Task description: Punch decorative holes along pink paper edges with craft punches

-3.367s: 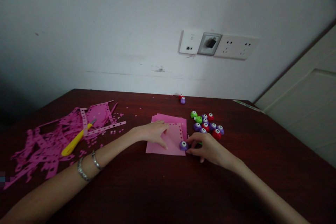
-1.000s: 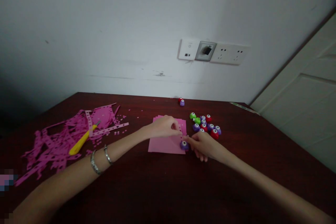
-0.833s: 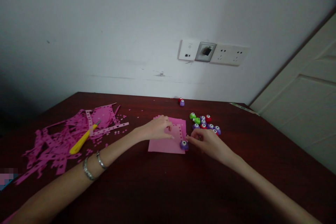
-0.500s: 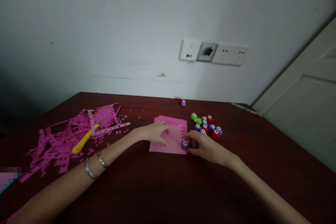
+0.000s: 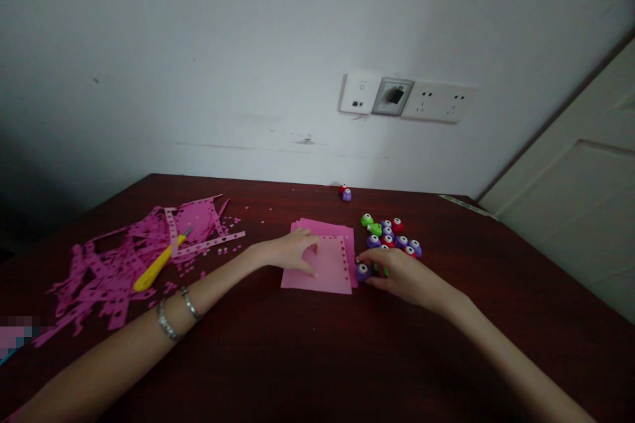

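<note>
A stack of pink paper lies in the middle of the table; its top sheet has small punched holes along the far and right edges. My left hand rests on the left part of the top sheet, thumb and fingers spread apart. Just off the right edge of the stack is a small purple paper punch with a white round button. My right hand has its thumb and fingers closed around that punch from the right. Part of a green thing shows beneath my right hand.
Red, purple and green punches cluster beyond my right hand; two more sit near the wall. To the left, pink paper scraps surround a yellow-handled cutter. Tiny paper bits are scattered there. Wall sockets are above the table.
My right hand has moved to the right with the purple punch, off the sheet's right edge. The holes along that edge now show fully. My left hand stays in place.
</note>
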`<state>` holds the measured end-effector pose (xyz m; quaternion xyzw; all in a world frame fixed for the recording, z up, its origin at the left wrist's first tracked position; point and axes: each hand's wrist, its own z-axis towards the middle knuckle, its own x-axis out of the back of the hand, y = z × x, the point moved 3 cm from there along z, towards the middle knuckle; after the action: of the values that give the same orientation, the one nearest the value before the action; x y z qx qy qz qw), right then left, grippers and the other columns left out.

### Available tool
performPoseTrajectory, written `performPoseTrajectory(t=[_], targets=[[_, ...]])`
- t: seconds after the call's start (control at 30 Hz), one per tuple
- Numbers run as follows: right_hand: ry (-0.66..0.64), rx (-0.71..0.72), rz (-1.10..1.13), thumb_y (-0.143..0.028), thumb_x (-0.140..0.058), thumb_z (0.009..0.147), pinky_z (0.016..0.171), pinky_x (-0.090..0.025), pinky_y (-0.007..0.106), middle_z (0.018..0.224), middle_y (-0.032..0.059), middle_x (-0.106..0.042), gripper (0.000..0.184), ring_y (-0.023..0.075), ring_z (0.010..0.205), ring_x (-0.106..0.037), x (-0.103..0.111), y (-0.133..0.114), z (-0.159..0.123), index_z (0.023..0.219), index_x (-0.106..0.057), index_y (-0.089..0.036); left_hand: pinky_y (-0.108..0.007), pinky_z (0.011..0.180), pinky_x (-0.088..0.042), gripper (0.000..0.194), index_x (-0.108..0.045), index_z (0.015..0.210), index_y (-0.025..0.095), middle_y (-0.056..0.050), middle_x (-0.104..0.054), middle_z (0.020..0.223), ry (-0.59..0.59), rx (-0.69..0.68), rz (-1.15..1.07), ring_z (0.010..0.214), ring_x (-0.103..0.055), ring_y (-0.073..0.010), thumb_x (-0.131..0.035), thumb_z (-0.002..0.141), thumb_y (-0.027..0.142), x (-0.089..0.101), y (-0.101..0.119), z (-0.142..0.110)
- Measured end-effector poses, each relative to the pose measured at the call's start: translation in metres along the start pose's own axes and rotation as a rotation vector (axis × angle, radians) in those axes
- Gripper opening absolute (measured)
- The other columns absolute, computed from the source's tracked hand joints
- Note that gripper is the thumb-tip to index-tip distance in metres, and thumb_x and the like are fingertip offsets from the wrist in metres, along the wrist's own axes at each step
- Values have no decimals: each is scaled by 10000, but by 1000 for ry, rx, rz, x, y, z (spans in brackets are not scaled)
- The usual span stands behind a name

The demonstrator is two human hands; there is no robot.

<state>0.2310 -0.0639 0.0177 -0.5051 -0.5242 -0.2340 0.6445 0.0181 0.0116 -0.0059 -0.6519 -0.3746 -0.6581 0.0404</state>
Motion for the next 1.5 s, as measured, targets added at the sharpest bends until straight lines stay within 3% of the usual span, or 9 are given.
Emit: performPoseTrajectory(t=[0.13, 0.43, 0.6, 0.73, 0.87, 1.13, 1.3, 1.5], targets=[[10, -24, -75, -200, -565, 766, 809, -426, 339, 1061, 70, -625, 298, 244, 951, -566, 1, 10, -2, 1061, -604, -214, -279, 768, -344, 440, -529, 984, 140, -80, -495, 1000, 10, -1, -26, 910, -449, -203, -632, 674, 435, 0, -1, 0], [28, -39, -162, -201, -559, 762, 792, -438, 353, 1046, 88, -628, 284, 263, 946, -578, 1, 18, -3, 1042, -607, -210, -296, 769, -352, 512, -538, 991, 143, -79, -502, 994, 1, 18, -71, 908, -450, -209, -663, 631, 486, 0, -1, 0], [70, -34, -82, -240, -557, 783, 823, -427, 335, 1049, 75, -626, 276, 232, 939, -573, 18, 10, -8, 1053, -607, -212, -289, 744, -366, 515, -557, 979, 157, -70, -528, 980, 31, 18, -92, 882, -472, -198, -668, 620, 510, 2, 0, -2], [132, -29, -12, -264, -532, 804, 760, -449, 318, 988, 68, -644, 223, 210, 855, -589, 35, 7, -13, 998, -623, -202, -266, 697, -386, 360, -599, 870, 149, -56, -582, 884, 115, -23, -145, 800, -514, -163, -590, 714, 473, 11, -4, 7], [183, -1, 29, -279, -523, 812, 735, -456, 309, 925, 63, -656, 197, 193, 803, -597, 41, 8, -15, 945, -638, -191, -251, 641, -392, 224, -628, 778, 134, -51, -621, 783, 304, 1, -114, 704, -544, -140, -550, 744, 342, 29, -20, 38], [148, 34, 32, -249, -489, 834, 645, -432, 256, 851, 34, -652, 170, 159, 729, -581, 38, -4, -13, 876, -646, -200, -235, 644, -410, 203, -647, 872, 128, -50, -658, 799, 487, 205, -51, 711, -577, -152, -580, 695, 202, 57, -69, 138], [136, 25, 39, -239, -497, 826, 603, -410, 240, 822, 34, -647, 170, 142, 677, -563, 35, -2, -11, 878, -653, -198, -240, 644, -409, 197, -660, 847, 122, -37, -654, 727, 499, 241, -55, 674, -572, -149, -608, 675, 203, 57, -87, 178], [115, 13, 50, -226, -498, 829, 572, -386, 230, 793, 20, -642, 172, 132, 649, -549, 32, 2, -9, 869, -664, -206, -226, 612, -393, 320, -653, 886, 142, 5, -625, 660, 473, 147, -108, 608, -535, -121, -679, 618, 314, 43, -83, 197]])
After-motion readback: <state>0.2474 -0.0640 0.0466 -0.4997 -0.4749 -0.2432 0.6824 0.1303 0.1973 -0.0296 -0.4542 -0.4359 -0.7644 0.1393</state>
